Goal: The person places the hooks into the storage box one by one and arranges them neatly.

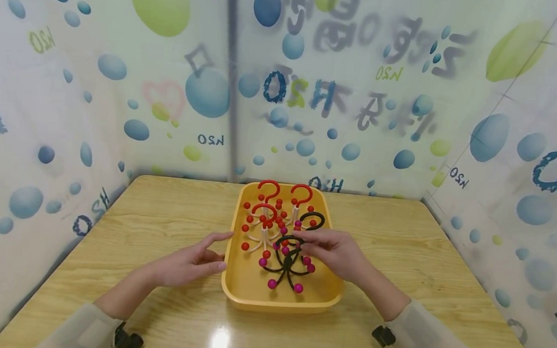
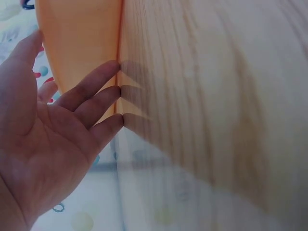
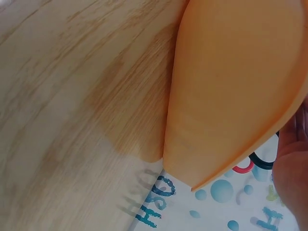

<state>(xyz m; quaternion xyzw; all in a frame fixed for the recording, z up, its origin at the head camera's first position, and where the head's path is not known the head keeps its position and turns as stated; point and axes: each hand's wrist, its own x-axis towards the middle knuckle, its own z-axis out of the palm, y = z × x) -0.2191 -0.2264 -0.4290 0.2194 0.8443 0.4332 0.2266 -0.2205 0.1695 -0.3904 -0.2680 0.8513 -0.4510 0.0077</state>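
Observation:
A yellow plastic tray [image 1: 282,304] holds several hook-topped things that look like scalp massagers, with thin curved legs ending in balls. The front black scalp massager [image 1: 287,262] has magenta balls. My right hand [image 1: 338,252] pinches its hook between thumb and fingers. My left hand [image 1: 184,264] is at the tray's left side with its fingers fairly straight; in the left wrist view its fingertips [image 2: 114,67] touch near the tray's base. In the right wrist view the tray's wall [image 3: 231,91] hides most of the right hand [image 3: 291,178].
Behind the black one stand white-legged massagers [image 1: 263,237] with red hooks and red balls. Another black hook [image 1: 321,219] shows beside the right hand. The tray stands on a wooden table [image 1: 175,210], closed in by walls of patterned curtain [image 1: 166,135].

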